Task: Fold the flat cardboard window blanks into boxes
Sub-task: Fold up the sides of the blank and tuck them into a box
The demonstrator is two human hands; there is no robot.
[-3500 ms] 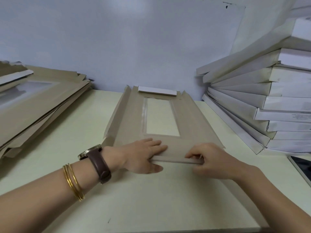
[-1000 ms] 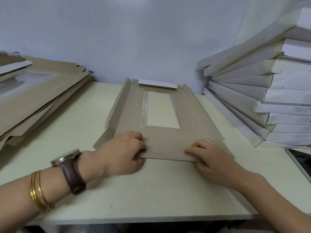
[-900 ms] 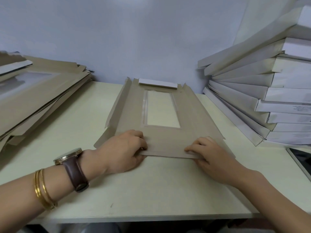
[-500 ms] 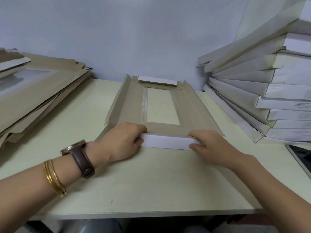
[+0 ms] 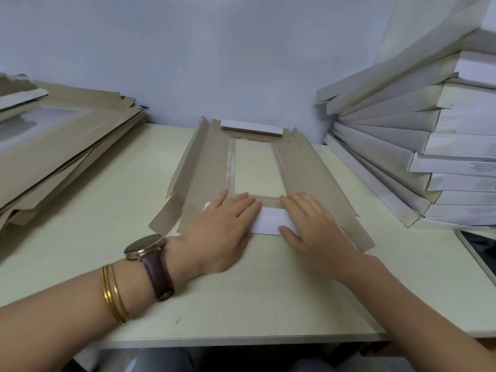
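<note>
Head view: on the tabletop, the near flap of the blank was pressed flat under the straight-fingered left hand and right hand; if released early, the fold might be lost.

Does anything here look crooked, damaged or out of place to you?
Nothing looks damaged. The stack of finished white boxes at the right is fanned out and leaning rather than squared, and the pile of flat blanks at the left lies ragged, edges sticking out. The blank being folded lies straight.
</note>
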